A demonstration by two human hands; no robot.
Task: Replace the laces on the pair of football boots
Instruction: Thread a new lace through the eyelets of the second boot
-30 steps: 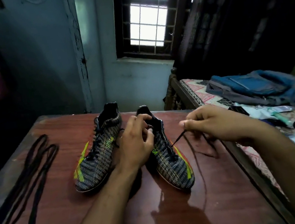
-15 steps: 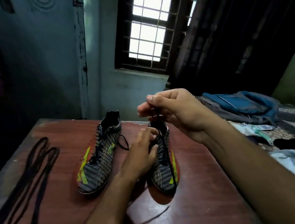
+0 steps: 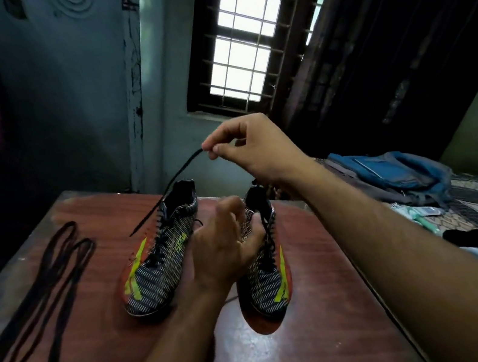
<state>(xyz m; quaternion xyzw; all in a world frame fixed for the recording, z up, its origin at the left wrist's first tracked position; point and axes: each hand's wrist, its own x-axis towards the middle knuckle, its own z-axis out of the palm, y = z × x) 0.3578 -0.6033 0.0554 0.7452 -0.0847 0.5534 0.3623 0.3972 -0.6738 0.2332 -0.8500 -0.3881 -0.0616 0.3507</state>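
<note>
Right hand (image 3: 257, 148) pinches the old lace (image 3: 166, 190) high above the desk (image 3: 308, 344) to draw it free, left hand (image 3: 227, 246) grips the right boot (image 3: 265, 265) mid-desk to steady it, left boot (image 3: 162, 258) alongside, new laces (image 3: 38, 299) waiting by the left edge

Black-striped, yellow-flashed boots (image 3: 163, 267); black laces (image 3: 30, 310)

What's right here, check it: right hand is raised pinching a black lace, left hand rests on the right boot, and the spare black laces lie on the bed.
One thing is wrong. The spare black laces lie on the wooden table, left of the boots, not on the bed; the head view shows it. The right hand does pinch a black lace up high, and the left hand rests on the right boot.
</note>
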